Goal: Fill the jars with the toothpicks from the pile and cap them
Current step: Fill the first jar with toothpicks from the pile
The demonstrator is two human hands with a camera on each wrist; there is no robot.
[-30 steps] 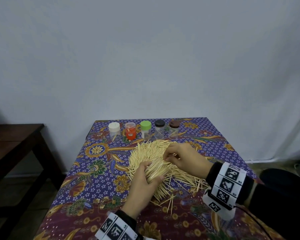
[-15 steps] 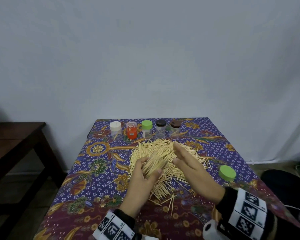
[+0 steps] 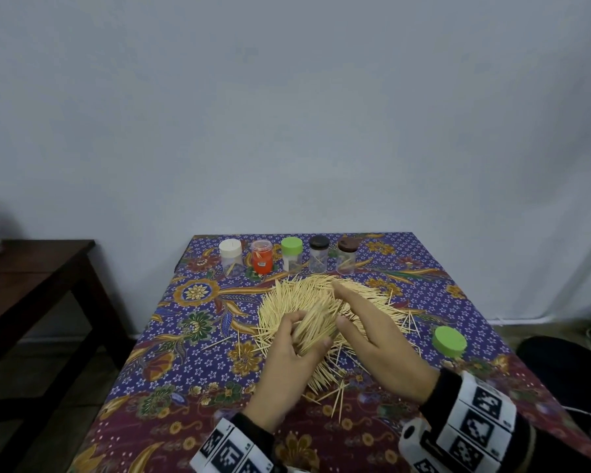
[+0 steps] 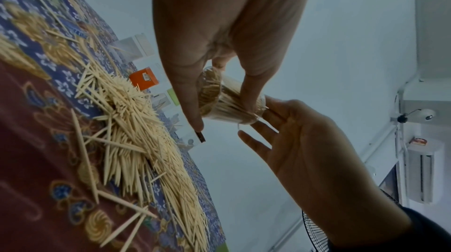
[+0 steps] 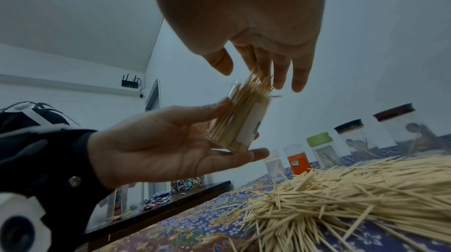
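Over the desk's middle, above the toothpick pile (image 3: 321,302), left hand (image 3: 287,356) grips the tilted, nearly full jar (image 5: 240,121) so the flat-fingered, empty right hand (image 3: 379,339) can tamp protruding toothpicks level, presumably before the green cap (image 3: 449,341) near the right edge goes on.

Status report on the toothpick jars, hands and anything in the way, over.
Left hand grips an uncapped jar full of toothpicks. Right hand open, fingers at the jar mouth. Loose green cap lies on the cloth to the right. Nothing in the way.

pale matt wooden toothpicks (image 3: 307,302), clear glossy plastic jar (image 5: 240,123), smooth matt green cap (image 3: 449,341), patterned cloth over the tabletop (image 3: 198,363)
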